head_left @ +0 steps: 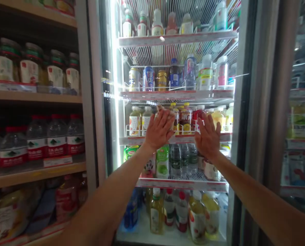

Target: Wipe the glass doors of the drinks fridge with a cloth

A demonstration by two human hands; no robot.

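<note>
My left hand presses a pale cloth against the glass door of a lit drinks fridge. Bits of the cloth stick out above and beside the fingers; the rest lies hidden under the palm. Over to the right, my right hand is flat on the same glass with its fingers spread and nothing held. Behind the glass, at the height of both hands, a shelf carries bottles of tea and juice.
More fridge shelves hold cans and bottles, with several bottles at the bottom. A metal door frame borders the right side. To the left, an open wooden shelf carries jars and red-capped water bottles.
</note>
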